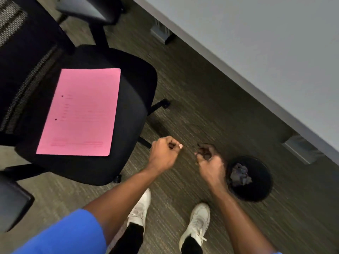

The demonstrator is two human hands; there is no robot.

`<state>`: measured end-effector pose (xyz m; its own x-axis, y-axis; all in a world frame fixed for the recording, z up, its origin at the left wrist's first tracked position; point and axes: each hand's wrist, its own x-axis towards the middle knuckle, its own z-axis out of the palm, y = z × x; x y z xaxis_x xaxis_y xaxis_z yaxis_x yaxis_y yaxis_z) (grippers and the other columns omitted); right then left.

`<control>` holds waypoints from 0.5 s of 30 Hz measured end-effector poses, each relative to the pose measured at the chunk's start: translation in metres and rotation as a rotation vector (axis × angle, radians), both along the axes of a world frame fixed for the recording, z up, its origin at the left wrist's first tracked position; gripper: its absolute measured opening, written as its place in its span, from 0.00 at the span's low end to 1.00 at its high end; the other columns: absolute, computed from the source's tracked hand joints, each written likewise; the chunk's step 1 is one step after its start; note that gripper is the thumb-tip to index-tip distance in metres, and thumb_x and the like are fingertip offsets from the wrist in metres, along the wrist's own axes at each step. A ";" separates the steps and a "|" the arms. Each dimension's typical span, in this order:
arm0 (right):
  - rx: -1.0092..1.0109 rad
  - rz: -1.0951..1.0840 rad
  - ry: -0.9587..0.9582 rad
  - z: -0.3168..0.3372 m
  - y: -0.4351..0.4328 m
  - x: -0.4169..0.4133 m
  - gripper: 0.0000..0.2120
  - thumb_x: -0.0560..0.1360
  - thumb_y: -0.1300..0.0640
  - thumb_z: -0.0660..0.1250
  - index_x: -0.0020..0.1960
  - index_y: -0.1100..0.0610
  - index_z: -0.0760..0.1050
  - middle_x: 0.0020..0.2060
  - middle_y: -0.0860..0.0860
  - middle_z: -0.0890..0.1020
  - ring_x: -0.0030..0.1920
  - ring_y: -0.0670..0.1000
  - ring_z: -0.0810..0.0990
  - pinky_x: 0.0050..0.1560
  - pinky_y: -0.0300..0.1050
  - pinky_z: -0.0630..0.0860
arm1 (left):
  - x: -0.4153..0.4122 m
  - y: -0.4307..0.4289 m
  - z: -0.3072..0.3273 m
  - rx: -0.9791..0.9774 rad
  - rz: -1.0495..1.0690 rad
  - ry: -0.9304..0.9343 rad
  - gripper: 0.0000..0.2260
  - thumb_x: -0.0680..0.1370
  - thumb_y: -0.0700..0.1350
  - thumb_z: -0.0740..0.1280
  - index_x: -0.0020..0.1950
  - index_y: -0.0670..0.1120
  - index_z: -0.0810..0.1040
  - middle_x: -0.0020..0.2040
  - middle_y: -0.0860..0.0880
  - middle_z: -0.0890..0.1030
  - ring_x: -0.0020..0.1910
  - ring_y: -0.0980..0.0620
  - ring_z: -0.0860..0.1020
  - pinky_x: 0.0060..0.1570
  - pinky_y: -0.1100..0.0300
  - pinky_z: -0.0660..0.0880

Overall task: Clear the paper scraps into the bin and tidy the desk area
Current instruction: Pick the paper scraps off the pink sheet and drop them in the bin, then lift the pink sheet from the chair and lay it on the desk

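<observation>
1. The left hand (164, 153) is curled into a loose fist in the air just off the front corner of the chair seat; whether it pinches anything I cannot tell — nothing shows between the fingers.
2. The right hand (209, 158) is also curled, fingers drawn in, beside the bin's rim; if it grips a scrap, the scrap is hidden.
3. The bin (249, 178) stands on the carpet (211, 110) near the desk's edge, close to the right shoe — likely so scraps can be dropped straight in.
4. Crumpled paper scraps (240, 175) already lie inside it, grey in the shadow.
5. A pink sheet (80, 112) lies flat on the chair seat (132, 110), reaching towards its rear edge — probably parked there to keep it apart from the rubbish.
6. The sheet carries printed lines and two punched holes; the print is too faint to read. No brand or label shows.
7. The desk (256, 43) top in view is bare.
</observation>
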<state>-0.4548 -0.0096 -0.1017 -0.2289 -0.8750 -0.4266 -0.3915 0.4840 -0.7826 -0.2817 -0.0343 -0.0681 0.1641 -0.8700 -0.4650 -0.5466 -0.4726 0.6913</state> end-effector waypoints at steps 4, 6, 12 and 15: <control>-0.089 0.036 0.008 0.021 -0.014 0.064 0.12 0.76 0.60 0.75 0.57 0.47 0.84 0.42 0.41 0.86 0.44 0.39 0.84 0.48 0.42 0.80 | 0.066 -0.017 0.021 -0.077 0.107 -0.004 0.05 0.79 0.48 0.74 0.46 0.48 0.86 0.40 0.52 0.88 0.43 0.51 0.87 0.52 0.48 0.84; -0.096 0.076 -0.037 0.029 -0.017 0.100 0.13 0.76 0.61 0.74 0.58 0.48 0.83 0.43 0.43 0.86 0.44 0.43 0.85 0.47 0.46 0.83 | 0.097 -0.026 0.029 -0.119 0.191 0.005 0.05 0.79 0.48 0.72 0.46 0.48 0.86 0.40 0.52 0.89 0.42 0.51 0.88 0.51 0.45 0.85; -0.120 0.121 -0.112 0.039 -0.022 0.192 0.13 0.76 0.61 0.74 0.58 0.50 0.83 0.41 0.43 0.85 0.42 0.43 0.85 0.49 0.47 0.84 | 0.180 -0.044 0.048 -0.199 0.371 -0.035 0.06 0.79 0.46 0.72 0.42 0.51 0.86 0.38 0.53 0.88 0.40 0.51 0.88 0.50 0.45 0.86; -0.091 0.105 -0.184 0.043 -0.026 0.226 0.14 0.76 0.57 0.75 0.61 0.50 0.81 0.41 0.46 0.85 0.41 0.46 0.86 0.49 0.54 0.85 | 0.225 -0.054 0.054 -0.185 0.376 -0.146 0.05 0.80 0.46 0.71 0.46 0.50 0.86 0.43 0.53 0.87 0.45 0.49 0.86 0.54 0.48 0.85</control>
<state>-0.2285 -0.0358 -0.0585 -0.0606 -0.9266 -0.3711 -0.2826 0.3725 -0.8840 -0.0570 -0.0881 -0.0144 0.5376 -0.8037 -0.2551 -0.4587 -0.5325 0.7114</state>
